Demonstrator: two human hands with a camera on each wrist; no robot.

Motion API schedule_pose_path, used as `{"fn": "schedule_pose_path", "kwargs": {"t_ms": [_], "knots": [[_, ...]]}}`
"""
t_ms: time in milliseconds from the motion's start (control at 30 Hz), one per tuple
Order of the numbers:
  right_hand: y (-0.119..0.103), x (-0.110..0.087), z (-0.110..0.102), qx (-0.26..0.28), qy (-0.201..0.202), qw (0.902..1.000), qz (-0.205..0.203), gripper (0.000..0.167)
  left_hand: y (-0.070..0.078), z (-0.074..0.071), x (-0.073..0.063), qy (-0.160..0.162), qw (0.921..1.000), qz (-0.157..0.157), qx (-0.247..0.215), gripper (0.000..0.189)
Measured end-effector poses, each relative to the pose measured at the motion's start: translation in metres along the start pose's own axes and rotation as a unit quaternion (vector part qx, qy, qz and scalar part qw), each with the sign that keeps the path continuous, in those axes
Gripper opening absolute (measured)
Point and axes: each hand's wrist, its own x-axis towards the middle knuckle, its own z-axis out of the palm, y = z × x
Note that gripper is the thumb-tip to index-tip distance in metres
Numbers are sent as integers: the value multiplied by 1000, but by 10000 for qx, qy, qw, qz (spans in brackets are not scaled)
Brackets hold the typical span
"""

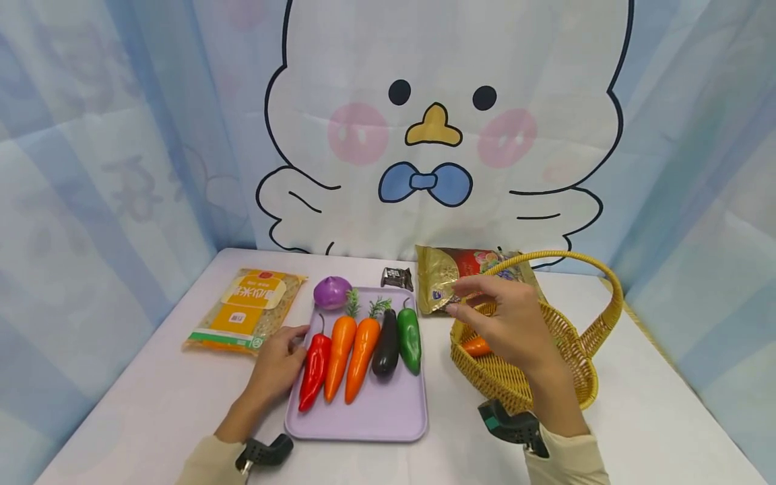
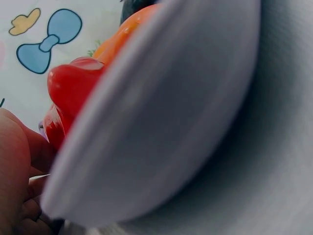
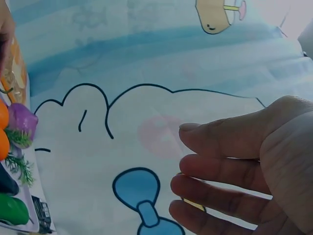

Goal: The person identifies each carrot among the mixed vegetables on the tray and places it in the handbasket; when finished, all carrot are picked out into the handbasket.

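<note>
A lilac tray point(image 1: 388, 421) lies on the table, bearing a red chili pepper point(image 1: 315, 370), two carrots point(image 1: 341, 357), an eggplant point(image 1: 386, 347) and a green chili pepper point(image 1: 409, 340). My left hand point(image 1: 279, 360) grips its left rim beside the red pepper; in the left wrist view the tray's side point(image 2: 171, 112) hides part of the fingers. Over a yellow wicker basket point(image 1: 515, 391), my right hand point(image 1: 512, 323) hovers with thumb and fingers apart and nothing between them. Inside the basket an orange carrot-like piece point(image 1: 476, 347) shows, partly covered by the hand.
A purple onion point(image 1: 332, 293) sits by the tray's far left corner. Left of it lies a yellow bag of grain point(image 1: 248, 310). Behind the tray is a small dark packet point(image 1: 397, 277); a gold and red bag point(image 1: 439, 276) lies behind the basket, whose handle point(image 1: 612, 296) arches up.
</note>
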Motion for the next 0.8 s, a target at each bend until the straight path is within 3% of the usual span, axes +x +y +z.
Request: {"fn": "schedule_pose_path", "kwargs": {"t_ms": [333,800], "knots": [[-13,15,49,233,-1342,9900,372,31,-1,1,0,11,10000,46,-8,43],[5,27,107,-220,-2242,9736,374,27,-1,0,-1,15,10000,56,-55,43]]}}
